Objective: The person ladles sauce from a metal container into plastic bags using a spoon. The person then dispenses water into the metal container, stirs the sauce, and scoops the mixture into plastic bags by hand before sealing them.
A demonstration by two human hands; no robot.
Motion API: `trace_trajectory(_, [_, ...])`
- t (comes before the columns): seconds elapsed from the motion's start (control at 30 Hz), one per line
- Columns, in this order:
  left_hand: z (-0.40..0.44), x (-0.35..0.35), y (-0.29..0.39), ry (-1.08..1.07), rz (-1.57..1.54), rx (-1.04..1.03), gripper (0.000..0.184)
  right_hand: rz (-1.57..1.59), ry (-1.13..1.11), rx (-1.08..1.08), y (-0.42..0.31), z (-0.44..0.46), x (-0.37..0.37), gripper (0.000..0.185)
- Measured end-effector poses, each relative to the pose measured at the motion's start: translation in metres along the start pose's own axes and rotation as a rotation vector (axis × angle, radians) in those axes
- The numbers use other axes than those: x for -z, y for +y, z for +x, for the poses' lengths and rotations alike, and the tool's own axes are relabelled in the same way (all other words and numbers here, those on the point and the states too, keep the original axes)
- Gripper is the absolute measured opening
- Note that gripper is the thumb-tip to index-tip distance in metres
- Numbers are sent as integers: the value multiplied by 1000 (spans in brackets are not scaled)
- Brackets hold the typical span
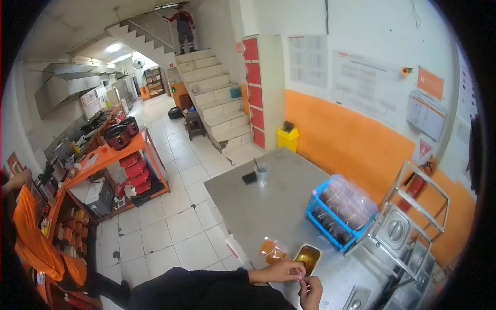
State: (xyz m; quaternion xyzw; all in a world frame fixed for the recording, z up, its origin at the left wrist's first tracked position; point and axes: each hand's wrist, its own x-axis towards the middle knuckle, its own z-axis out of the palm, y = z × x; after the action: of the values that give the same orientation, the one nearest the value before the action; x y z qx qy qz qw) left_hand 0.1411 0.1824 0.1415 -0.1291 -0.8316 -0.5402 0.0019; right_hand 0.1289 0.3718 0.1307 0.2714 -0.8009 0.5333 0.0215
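- Left hand (280,270) and right hand (311,294): fingertips pinched together on a small pale thing (301,277), too small to identify, near the table's lower edge.
- Just beyond the fingers, a metal pan (316,250) holds yellow-orange food; filled clear packets (272,250) lie beside it, toward the left edge of the steel table (235,206).
- Good handling, I judge, means a light fingertip grip, both wrists steady, and the work kept off the pan's rim and away from the packets.

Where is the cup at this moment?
In the head view, the cup stands on the table, toward its far left, just right of a flat black object.
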Motion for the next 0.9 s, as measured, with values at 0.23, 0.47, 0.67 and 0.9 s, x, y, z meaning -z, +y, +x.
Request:
trace_trajectory(0.23, [-22, 5, -6, 391, 621, -320, 22, 168, -33, 16, 13, 3, -17, 11])
trace_trajectory(0.47, [-41, -2, -4, 151, 0, 122, 24, 285, -211, -71, 34, 0, -39, 8])
trace_trajectory(0.67, [-39, -8, -26, 126, -123, 172, 24, 272, -166, -10, 29, 5, -36, 14])
trace_trajectory(0.9, [-29, -19, -27, 154, -1, 161, 18, -120, -116, 87, 7, 4, -25, 11])
